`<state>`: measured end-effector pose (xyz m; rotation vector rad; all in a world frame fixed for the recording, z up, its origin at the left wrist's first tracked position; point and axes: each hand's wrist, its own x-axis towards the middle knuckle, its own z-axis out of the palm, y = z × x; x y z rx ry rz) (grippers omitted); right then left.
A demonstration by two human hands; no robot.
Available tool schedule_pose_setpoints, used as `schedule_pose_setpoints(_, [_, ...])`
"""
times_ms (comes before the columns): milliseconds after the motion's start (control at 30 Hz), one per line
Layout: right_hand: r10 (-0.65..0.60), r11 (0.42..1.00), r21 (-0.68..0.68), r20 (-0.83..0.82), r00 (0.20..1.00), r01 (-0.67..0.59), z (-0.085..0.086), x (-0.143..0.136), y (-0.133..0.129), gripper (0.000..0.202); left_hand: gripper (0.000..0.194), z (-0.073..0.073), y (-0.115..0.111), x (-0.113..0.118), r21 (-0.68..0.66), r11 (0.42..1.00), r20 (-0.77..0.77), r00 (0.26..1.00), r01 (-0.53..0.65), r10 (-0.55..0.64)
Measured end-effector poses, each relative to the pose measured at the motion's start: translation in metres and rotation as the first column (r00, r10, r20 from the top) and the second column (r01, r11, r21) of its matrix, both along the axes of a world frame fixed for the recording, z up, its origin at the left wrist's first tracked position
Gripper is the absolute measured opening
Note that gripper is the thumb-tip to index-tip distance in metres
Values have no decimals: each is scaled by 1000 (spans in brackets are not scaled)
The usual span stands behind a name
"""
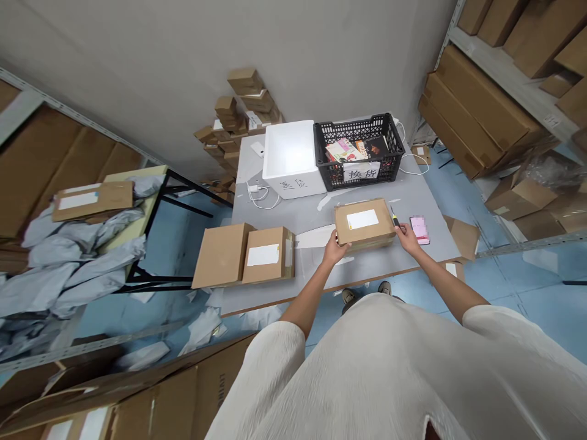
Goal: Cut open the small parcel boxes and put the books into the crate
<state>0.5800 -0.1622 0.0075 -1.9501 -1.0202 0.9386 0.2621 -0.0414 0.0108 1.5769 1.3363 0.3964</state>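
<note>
— What do the hands have hold of?

— A flat brown cardboard box with a white label (364, 223), lying right of centre in the frame on the grey desk (312, 214). The left hand (336, 249) clasps its near left corner, fingers curled against the side. The right hand (406, 235) is at the box's right edge, fingers closed around a small dark tool with a yellow band (394, 217) whose tip pokes up beside the box.

— Anything just beside it?

— A pink phone (419, 229) lies on the desk just right of the right hand. Left of centre, two more brown cardboard boxes (243, 253) sit side by side, touching, one bearing a white label.

— And further up the frame?

— A white foam box with handwriting on its side (293, 156) stands next to a black plastic crate (360, 150) holding colourful booklets, with a white paper sign on its front. Behind them, small brown cartons (238, 113) are stacked against the wall. At the left, grey plastic mailer bags (68, 256) are heaped.
</note>
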Motion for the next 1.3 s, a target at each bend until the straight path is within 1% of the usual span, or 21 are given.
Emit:
schedule_pose_setpoints(67, [-125,991,52,-8,992,125,2,2,0,83,85,8,-1,-1,28,1000,-23,1000,-13,14])
schedule_pose_setpoints(100, [-163,984,71,-13,987,164,3,3,0,82,83,13,-2,-2,37,999,-30,999,-15,16])
schedule_pose_setpoints(200, [-195,974,115,-26,980,197,7,7,0,76,75,26,-5,-3,43,999,-58,998,-22,25])
schedule_pose_setpoints(300, [-229,959,168,-23,973,230,10,10,-1,72,67,35,-6,-4,34,997,-127,990,-63,66])
schedule_pose_setpoints(400, [-233,957,171,-34,972,235,11,10,-1,69,59,38,-3,-1,27,994,-183,977,-104,107])
schedule_pose_setpoints(500, [-223,959,163,-71,972,232,12,10,4,68,53,36,0,5,53,992,-146,981,-117,124])
schedule_pose_setpoints(567, [-205,961,169,-96,974,219,16,11,10,69,56,33,1,11,117,989,-99,990,-86,98])
schedule_pose_setpoints(600, [-195,962,178,-88,977,208,19,13,13,70,58,31,0,13,167,985,-96,993,-46,62])
schedule_pose_setpoints(667, [-179,963,207,4,984,174,28,16,19,71,58,30,-5,17,295,953,-165,986,65,-16])
schedule_pose_setpoints(700, [-169,964,220,75,983,149,34,17,21,72,54,30,-8,18,356,926,-229,973,123,-41])
schedule_pose_setpoints(767, [-96,976,211,202,975,52,49,17,23,70,38,31,-14,19,437,870,-358,931,230,-66])
schedule_pose_setpoints(800, [-25,983,181,239,971,-20,57,16,24,67,32,32,-17,19,455,846,-407,910,279,-81])
schedule_pose_setpoints(867, [162,978,85,270,949,-192,72,12,28,60,33,33,-22,18,469,802,-464,876,370,-133])
schedule_pose_setpoints(933, [335,937,-5,309,890,-350,85,4,35,52,40,34,-25,18,481,762,-485,856,433,-181])
schedule_pose_setpoints(1033, [520,843,-90,389,761,-530,97,-10,52,45,48,31,-26,16,502,731,-490,848,462,-200])
schedule_pose_setpoints(1100, [604,781,-151,428,672,-605,101,-20,65,44,47,29,-26,15,513,726,-483,853,458,-197])
schedule_pose_setpoints(1167, [655,738,-222,460,599,-637,104,-29,77,45,45,27,-26,15,528,723,-469,863,446,-189])
schedule_pose_setpoints(1233, [686,709,-276,482,545,-649,107,-38,87,45,44,25,-26,15,544,718,-454,872,434,-183])
schedule_pose_setpoints(1300, [704,690,-306,497,508,-657,109,-46,94,45,44,23,-26,16,557,715,-440,880,423,-178])
